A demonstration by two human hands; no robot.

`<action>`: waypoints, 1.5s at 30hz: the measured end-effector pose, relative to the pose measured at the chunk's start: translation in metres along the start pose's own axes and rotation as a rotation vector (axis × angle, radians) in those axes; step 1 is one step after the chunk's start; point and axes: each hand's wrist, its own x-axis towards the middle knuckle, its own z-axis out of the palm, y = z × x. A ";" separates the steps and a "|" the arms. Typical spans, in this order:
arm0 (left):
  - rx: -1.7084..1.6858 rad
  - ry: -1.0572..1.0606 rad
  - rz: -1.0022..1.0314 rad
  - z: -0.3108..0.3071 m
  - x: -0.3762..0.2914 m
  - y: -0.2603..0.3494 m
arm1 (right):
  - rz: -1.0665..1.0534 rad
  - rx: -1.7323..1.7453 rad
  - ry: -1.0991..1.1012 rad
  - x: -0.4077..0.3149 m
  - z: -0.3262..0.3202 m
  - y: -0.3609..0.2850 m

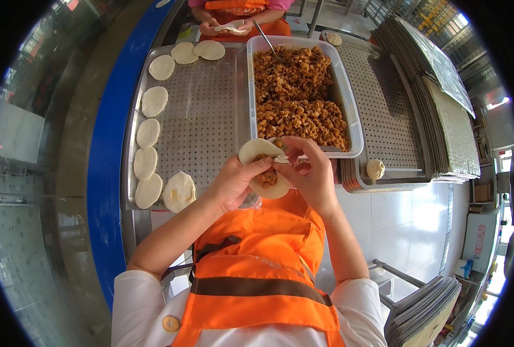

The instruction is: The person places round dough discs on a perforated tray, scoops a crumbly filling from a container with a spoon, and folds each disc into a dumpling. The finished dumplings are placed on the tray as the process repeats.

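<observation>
A round dough wrapper (278, 189) with chopped brown filling (266, 177) on its middle lies across the fingers of my left hand (235, 184), whose thumb rests on the filling. The fingertips of my right hand (311, 169) pinch the wrapper's right edge, where a small fold of dough stands up. Just beyond my hands is a clear plastic tub (357, 145) heaped with the same kind of filling (300, 117). A metal spoon (265, 39) stands in its far part. My fingers partly hide the tub's near edge.
Several flat dough rounds (148, 133) line the left perforated metal tray (196, 117). On the right, a stack of perforated trays (380, 95) bears a pleated bun (375, 169) and another bun (334, 39). Stacked sheets (452, 126) stand beyond it. Opposite, a co-worker's hands (228, 28) hold a wrapper.
</observation>
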 end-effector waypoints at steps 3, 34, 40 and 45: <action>-0.058 -0.023 -0.053 -0.001 -0.001 -0.003 | 0.150 -0.039 -0.096 0.002 -0.001 0.004; 0.406 -0.213 -0.319 -0.022 0.014 0.027 | -0.460 -0.368 -0.424 0.018 -0.007 -0.018; 0.777 -0.410 -0.236 -0.005 0.028 0.064 | -0.278 -0.296 -0.387 0.032 -0.013 -0.035; -0.029 -0.367 -0.352 0.006 0.025 0.085 | -0.128 -0.252 -0.112 0.042 -0.017 -0.036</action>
